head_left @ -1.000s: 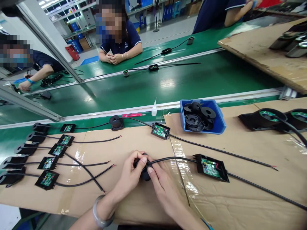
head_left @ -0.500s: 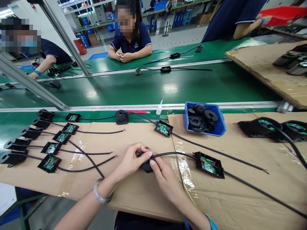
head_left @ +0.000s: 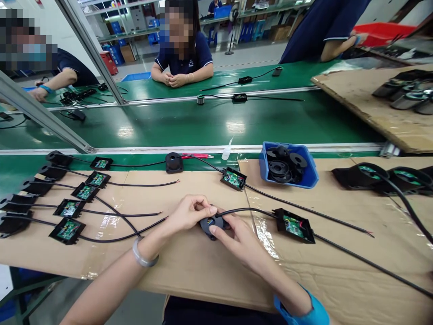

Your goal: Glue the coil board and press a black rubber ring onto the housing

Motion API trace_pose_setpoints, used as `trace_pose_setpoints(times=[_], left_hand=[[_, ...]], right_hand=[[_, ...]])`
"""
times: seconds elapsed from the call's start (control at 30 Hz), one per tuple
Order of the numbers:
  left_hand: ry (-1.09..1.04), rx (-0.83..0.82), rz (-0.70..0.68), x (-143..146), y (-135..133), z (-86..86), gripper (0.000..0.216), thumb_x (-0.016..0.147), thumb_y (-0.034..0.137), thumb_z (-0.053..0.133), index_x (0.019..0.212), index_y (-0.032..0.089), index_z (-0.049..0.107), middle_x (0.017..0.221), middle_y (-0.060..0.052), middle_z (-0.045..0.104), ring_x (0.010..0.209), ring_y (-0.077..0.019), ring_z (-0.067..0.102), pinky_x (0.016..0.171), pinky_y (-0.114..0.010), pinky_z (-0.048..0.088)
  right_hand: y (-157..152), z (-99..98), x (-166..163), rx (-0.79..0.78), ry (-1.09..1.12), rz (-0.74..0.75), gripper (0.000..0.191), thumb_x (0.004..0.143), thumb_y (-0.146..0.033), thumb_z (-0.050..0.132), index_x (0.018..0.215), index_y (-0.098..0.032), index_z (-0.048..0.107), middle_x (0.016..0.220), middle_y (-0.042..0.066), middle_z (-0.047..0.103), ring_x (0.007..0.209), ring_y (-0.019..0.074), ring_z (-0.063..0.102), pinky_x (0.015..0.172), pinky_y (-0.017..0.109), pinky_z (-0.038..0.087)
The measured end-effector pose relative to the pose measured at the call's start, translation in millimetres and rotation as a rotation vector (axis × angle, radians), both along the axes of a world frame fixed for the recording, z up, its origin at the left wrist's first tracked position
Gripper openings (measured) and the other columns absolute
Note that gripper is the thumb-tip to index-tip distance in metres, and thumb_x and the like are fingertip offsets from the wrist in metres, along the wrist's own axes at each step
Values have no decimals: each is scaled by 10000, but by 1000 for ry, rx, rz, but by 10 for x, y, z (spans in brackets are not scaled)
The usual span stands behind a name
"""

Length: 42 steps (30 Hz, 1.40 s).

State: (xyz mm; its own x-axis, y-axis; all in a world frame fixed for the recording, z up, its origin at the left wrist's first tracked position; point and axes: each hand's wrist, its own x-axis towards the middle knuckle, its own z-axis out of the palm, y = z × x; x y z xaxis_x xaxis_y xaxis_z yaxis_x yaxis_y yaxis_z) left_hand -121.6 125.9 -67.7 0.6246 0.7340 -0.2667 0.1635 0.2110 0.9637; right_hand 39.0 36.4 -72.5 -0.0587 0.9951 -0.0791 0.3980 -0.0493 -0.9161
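Note:
A round black plastic housing (head_left: 210,224) rests just above the cardboard between both hands. My left hand (head_left: 193,212) grips its upper left edge, thumb pressed on top near the cable. With thumb on its face and fingers behind, my right hand (head_left: 237,232) holds the right side. From the housing a black cable (head_left: 248,209) runs right to an open black box with a green circuit board (head_left: 294,226), lying on the cardboard. Another cable leaves that box toward the lower right. The fingertips partly hide the housing.
A blue bin (head_left: 291,178) of black round parts stands behind my right hand. Several wired housings (head_left: 37,186) with circuit-board boxes (head_left: 66,229) lie at left. More black housings (head_left: 368,174) lie at right. Behind runs a green conveyor (head_left: 189,124); co-workers sit and stand beyond it.
The housing has turned so more of its round face shows, and my right thumb now lies across it. My right hand has shifted slightly right. The view has moved a little.

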Motion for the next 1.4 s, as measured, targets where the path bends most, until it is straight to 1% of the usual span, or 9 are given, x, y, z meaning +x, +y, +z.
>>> trace_pose_setpoints(times=[0.13, 0.27, 0.37, 0.47, 0.73, 0.93, 1.1, 1.23, 1.4], left_hand=[[-13, -1, -4, -79, 16, -18, 576, 773, 720, 674, 744, 145, 696, 790, -61, 725, 758, -191, 637, 690, -275, 456], [-81, -43, -51, -166, -61, 2, 519, 835, 662, 642, 936, 159, 718, 1033, -101, 742, 988, -251, 670, 881, -337, 493], [-82, 6, -85, -195, -141, 24, 361, 793, 444, 775, 1010, 183, 653, 1116, -90, 696, 1051, -245, 641, 909, -331, 483], [-38, 32, -81, -191, -184, 32, 284, 788, 352, 770, 970, 187, 627, 1014, -59, 667, 980, -229, 624, 853, -314, 478], [-53, -25, -41, -166, -195, -6, 273, 813, 393, 733, 930, 176, 616, 956, -43, 639, 924, -227, 577, 804, -300, 437], [-31, -4, -1, -162, -215, -43, 236, 839, 369, 705, 944, 177, 616, 954, -23, 632, 906, -201, 552, 799, -281, 406], [-29, 33, 33, -77, -250, 1, 214, 878, 349, 644, 1019, 189, 644, 1073, -53, 677, 1035, -241, 594, 893, -318, 434], [87, 141, 126, 6, -319, 63, 257, 909, 356, 585, 1118, 207, 587, 1162, -69, 650, 1099, -250, 586, 953, -354, 446], [111, 229, 151, 69, -386, 44, 300, 984, 422, 458, 1206, 235, 533, 1211, -64, 626, 1170, -240, 558, 1032, -364, 426]], right_hand=[[-12, -59, 14, -39, 33, 33, 468, 900, -465, 520, 1228, -168, 672, 1200, 124, 700, 1134, 305, 641, 925, 439, 547], [-43, -101, 46, -68, 115, 36, 517, 924, -485, 541, 1332, -179, 625, 1383, 126, 605, 1277, 302, 578, 1082, 479, 463], [-62, -95, 58, -75, 144, 24, 499, 929, -483, 570, 1329, -191, 631, 1387, 127, 602, 1304, 306, 559, 1125, 502, 419], [-72, -78, 48, -82, 131, 10, 486, 946, -482, 562, 1343, -209, 624, 1386, 115, 606, 1317, 296, 550, 1131, 498, 417], [-61, -5, -10, -97, 136, -19, 454, 957, -420, 535, 1348, -202, 612, 1343, 107, 639, 1274, 271, 587, 1086, 434, 472], [-70, -43, -37, -145, 172, -72, 485, 958, -480, 547, 1353, -207, 610, 1367, 108, 618, 1299, 276, 553, 1148, 484, 384], [-42, -84, -28, -174, 382, -125, 522, 908, -570, 618, 1279, -207, 671, 1349, 102, 635, 1292, 303, 559, 1130, 461, 414], [-14, -91, -63, -194, 564, -219, 524, 810, -620, 721, 1152, -224, 745, 1344, 92, 640, 1306, 323, 543, 1174, 498, 348], [-7, -64, -195, -76, 650, -322, 494, 848, -581, 705, 1184, -220, 737, 1294, 94, 669, 1250, 298, 587, 1126, 465, 417]])
